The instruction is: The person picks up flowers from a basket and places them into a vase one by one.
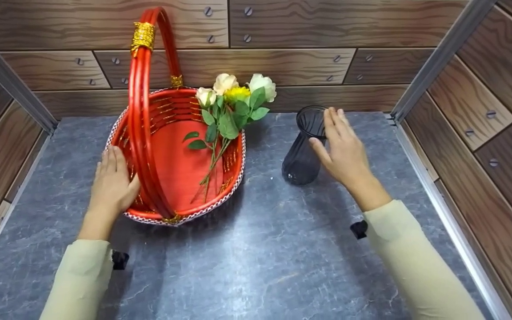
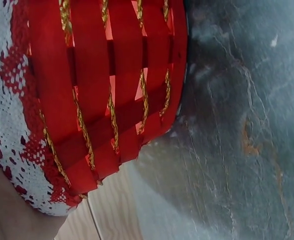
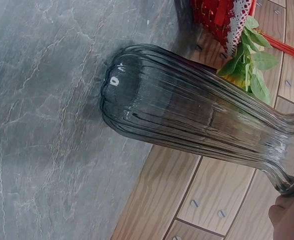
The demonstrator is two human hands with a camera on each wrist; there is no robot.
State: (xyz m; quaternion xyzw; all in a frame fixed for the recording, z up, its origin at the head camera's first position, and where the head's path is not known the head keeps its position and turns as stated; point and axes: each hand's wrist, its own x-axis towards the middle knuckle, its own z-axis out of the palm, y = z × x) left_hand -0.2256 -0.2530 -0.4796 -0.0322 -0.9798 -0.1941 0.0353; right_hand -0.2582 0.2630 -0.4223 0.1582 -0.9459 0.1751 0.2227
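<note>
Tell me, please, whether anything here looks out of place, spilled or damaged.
Nothing looks spilled or damaged, and the glass vase stands upright. Only mildly odd: the flowers lean out over the rim of the red basket, stems inside and heads beyond its edge.

Through the right wrist camera I see a smoky, ribbed glass vase (image 3: 181,107), base on the counter (image 3: 37,150) toward ten o'clock, mouth toward four, where fingers (image 3: 290,217) show at its rim. Part of a red basket (image 3: 214,15) appears at one o'clock, green leaves (image 3: 264,60) at two.
</note>
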